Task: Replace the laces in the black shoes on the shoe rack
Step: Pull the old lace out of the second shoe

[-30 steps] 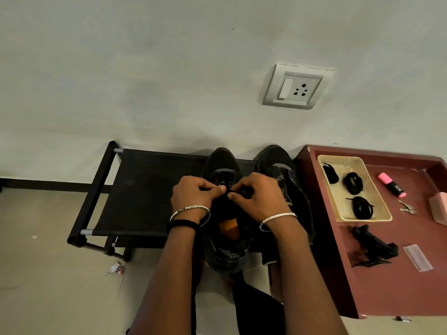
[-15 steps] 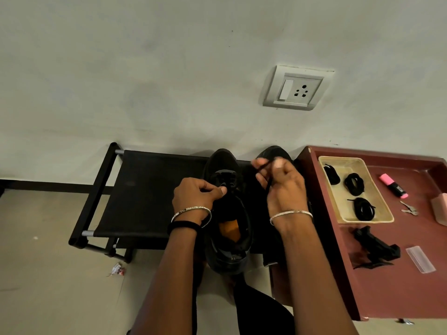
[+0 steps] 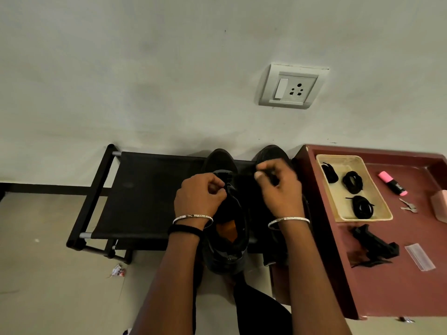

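From my head camera I look down on the black shoe rack (image 3: 135, 201), which stands against the wall. Two black shoes are on its right part, with toes to the far side. My left hand (image 3: 198, 194) is over the left shoe (image 3: 227, 238); the fingers are curled tight and pinch the black material at the top of the tongue, near the eyelets. I cannot tell if it is the lace or the tongue itself, because all is black there. My right hand (image 3: 280, 189) is above the right shoe (image 3: 271, 153) and hides most of it; thumb and first finger are pressed together on a thin black lace (image 3: 262, 168), and the other fingers are bent loosely. Inside the left shoe I see an orange insole. Just to the right of the rack is a dark red bench (image 3: 387, 286). On it lies a pale tray (image 3: 338, 163) with three coiled black laces inside, and beside the tray a pink highlighter (image 3: 393, 183), small keys (image 3: 408, 206), a black holder (image 3: 375, 245) and a clear plastic strip (image 3: 419, 257).
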